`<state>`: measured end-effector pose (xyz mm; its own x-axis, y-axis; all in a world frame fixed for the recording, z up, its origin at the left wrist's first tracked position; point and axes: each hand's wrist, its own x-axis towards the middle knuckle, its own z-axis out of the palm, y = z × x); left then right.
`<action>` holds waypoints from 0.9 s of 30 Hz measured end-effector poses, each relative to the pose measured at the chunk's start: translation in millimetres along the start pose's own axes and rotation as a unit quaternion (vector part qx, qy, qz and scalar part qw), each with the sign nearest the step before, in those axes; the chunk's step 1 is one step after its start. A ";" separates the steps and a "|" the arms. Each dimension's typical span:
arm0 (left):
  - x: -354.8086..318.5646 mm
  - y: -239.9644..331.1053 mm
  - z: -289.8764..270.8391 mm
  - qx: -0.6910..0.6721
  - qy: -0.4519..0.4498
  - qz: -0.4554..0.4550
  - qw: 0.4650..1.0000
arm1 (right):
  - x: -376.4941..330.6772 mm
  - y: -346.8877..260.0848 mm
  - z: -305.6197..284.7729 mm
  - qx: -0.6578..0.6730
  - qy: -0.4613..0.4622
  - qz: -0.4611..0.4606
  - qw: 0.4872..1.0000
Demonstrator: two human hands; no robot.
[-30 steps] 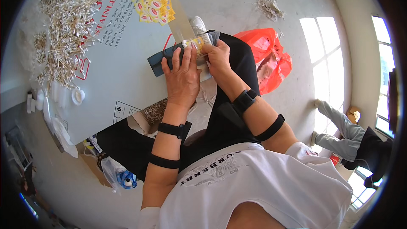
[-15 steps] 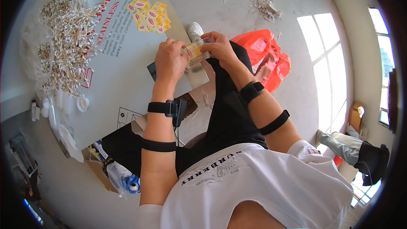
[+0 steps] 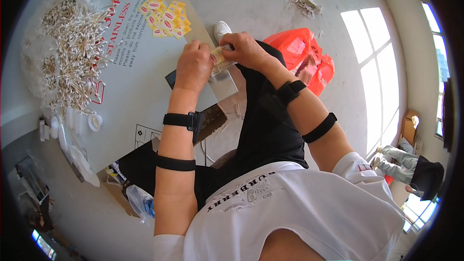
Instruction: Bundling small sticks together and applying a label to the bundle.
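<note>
Between my hands is a small transparent packet of cotton swabs with a yellow-and-white label at its upper part. My left hand grips the packet's left side, fingers curled. At its right end, the fingers of my right hand are closed on it and hide much of that end. The packet is over the table's corner, close to my right knee. Several loose yellow label cards lie in a pile on the table beyond my left hand. Farther left is a big heap of loose cotton swabs on plastic film.
The grey table has printed protective film. A red plastic bag holding pale packets stands on the floor at my right. Beyond it lies a pile of scattered sticks. A person in a black top is at the far right.
My right hand has moved left and down, closer to my left hand, and now covers more of the packet and its label. Both hands keep hold of it.
</note>
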<state>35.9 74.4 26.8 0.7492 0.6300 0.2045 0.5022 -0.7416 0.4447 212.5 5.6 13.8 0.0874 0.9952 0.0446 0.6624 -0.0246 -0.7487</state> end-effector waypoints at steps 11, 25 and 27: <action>-23.8 10.3 3.5 -0.131 0.042 -0.071 0.988 | -7.4 -3.2 0.8 0.068 -0.053 0.132 0.987; -76.3 47.6 26.1 0.053 0.011 -0.190 0.980 | -26.4 -9.5 28.7 0.297 0.093 0.276 0.909; -74.5 50.4 29.7 0.055 0.009 -0.192 0.980 | -27.1 -2.5 37.6 0.294 0.099 0.264 0.913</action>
<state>18.2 -16.7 8.1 0.4890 0.8705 0.0565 0.7896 -0.4692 0.3955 180.5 -17.7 -10.3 0.4499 0.8214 -0.3506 -0.0197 -0.3834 -0.9234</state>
